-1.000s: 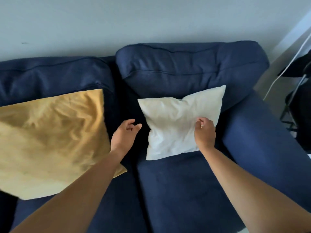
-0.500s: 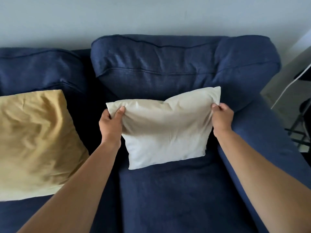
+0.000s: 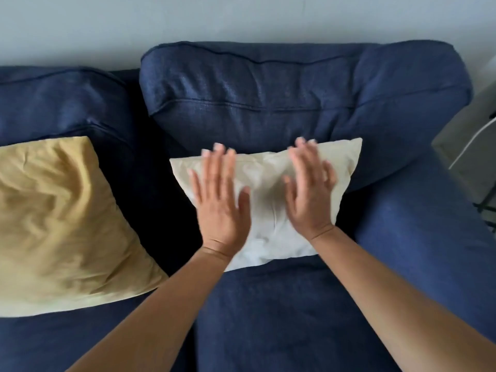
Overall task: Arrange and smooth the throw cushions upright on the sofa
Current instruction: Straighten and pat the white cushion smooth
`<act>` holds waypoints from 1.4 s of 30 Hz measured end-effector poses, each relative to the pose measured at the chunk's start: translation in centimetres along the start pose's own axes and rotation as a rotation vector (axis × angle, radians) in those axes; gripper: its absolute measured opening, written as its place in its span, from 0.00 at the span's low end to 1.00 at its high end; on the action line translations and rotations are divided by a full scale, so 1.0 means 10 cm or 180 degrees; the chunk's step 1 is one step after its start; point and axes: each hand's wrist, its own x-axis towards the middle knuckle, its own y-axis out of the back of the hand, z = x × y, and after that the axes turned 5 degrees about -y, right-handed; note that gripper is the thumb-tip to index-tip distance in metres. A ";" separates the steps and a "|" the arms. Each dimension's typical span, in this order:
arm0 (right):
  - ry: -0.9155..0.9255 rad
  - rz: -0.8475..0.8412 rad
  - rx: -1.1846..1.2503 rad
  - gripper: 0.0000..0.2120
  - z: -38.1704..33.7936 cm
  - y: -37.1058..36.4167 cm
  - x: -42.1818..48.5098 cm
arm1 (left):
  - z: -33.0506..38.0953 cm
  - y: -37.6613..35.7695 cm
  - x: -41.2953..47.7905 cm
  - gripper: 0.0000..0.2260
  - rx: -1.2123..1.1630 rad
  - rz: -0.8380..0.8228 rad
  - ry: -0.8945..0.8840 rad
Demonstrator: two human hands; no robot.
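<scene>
A cream cushion [image 3: 268, 210] leans upright against the right back cushion of a dark blue sofa [image 3: 281, 318]. My left hand [image 3: 220, 200] lies flat on its left half, fingers spread and pointing up. Flat on its right half is my right hand [image 3: 308, 189], slightly blurred, fingers apart. Neither hand grips anything. A larger mustard-yellow cushion [image 3: 61, 224], creased, leans against the left back cushion, apart from both hands.
The sofa's padded right armrest [image 3: 429, 237] runs along the right side. Beyond it stand a pale surface with a white cable [image 3: 467, 146] and a dark metal frame [image 3: 487, 210]. A grey wall [image 3: 188, 20] rises behind the sofa.
Both hands let go of the cream cushion's top corners and now press flat on its front. The cushion sits further back against the sofa's backrest.
</scene>
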 end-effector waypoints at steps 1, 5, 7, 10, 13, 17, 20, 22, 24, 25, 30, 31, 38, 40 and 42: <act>0.0368 -0.0311 -0.0124 0.25 -0.03 -0.09 -0.10 | 0.06 -0.09 -0.13 0.27 -0.0020 -0.0369 -0.0361; 0.0989 -0.0814 -0.1336 0.27 0.31 -0.37 -0.28 | -0.24 -0.43 -0.38 0.29 0.0747 -0.1564 -0.0550; 0.0763 -0.0962 -0.1607 0.28 0.62 -0.42 -0.21 | -0.57 -0.56 -0.30 0.30 0.1325 -0.1829 -0.0246; 0.0104 -0.1078 -0.1654 0.29 1.00 -0.40 -0.08 | -0.88 -0.66 -0.09 0.30 0.1888 -0.1881 0.0009; -0.1136 -0.0756 -0.1411 0.30 1.15 -0.26 -0.06 | -0.81 -0.59 0.00 0.29 0.1541 -0.1477 0.0463; -0.0722 -0.0134 -0.1093 0.29 0.89 -0.10 -0.25 | -0.37 -0.42 -0.28 0.29 0.0778 -0.0710 -0.0034; 0.0403 -0.0350 -0.0982 0.29 0.54 -0.28 -0.48 | -0.08 -0.52 -0.57 0.28 0.0611 -0.0994 -0.0704; 0.0834 -0.0531 -0.1110 0.28 0.50 -0.46 -0.59 | -0.14 -0.64 -0.63 0.28 0.0627 -0.1142 -0.0641; 0.0807 -0.0572 -0.1288 0.28 0.65 -0.58 -0.60 | -0.35 -0.72 -0.61 0.29 0.0803 -0.1299 -0.0447; 0.0676 -0.0599 -0.1357 0.28 0.76 -0.62 -0.58 | -0.49 -0.74 -0.61 0.29 0.0936 -0.1368 -0.0341; 0.0122 -0.0714 -0.1467 0.30 1.08 -0.57 -0.61 | -0.83 -0.68 -0.67 0.30 0.1203 -0.1467 0.0182; 0.0009 -0.0620 -0.1432 0.30 1.05 -0.53 -0.64 | -0.79 -0.64 -0.69 0.30 0.1133 -0.1347 0.0234; 0.0516 -0.0015 -0.1056 0.29 0.59 -0.44 -0.34 | -0.20 -0.57 -0.52 0.28 0.0745 -0.0761 -0.0583; 0.0537 -0.0179 -0.1229 0.29 0.55 -0.52 -0.15 | -0.22 -0.67 -0.35 0.28 0.0830 -0.0988 -0.0443; 0.0339 -0.0404 -0.1415 0.28 0.63 -0.53 -0.03 | -0.37 -0.71 -0.20 0.30 0.1022 -0.1324 0.0066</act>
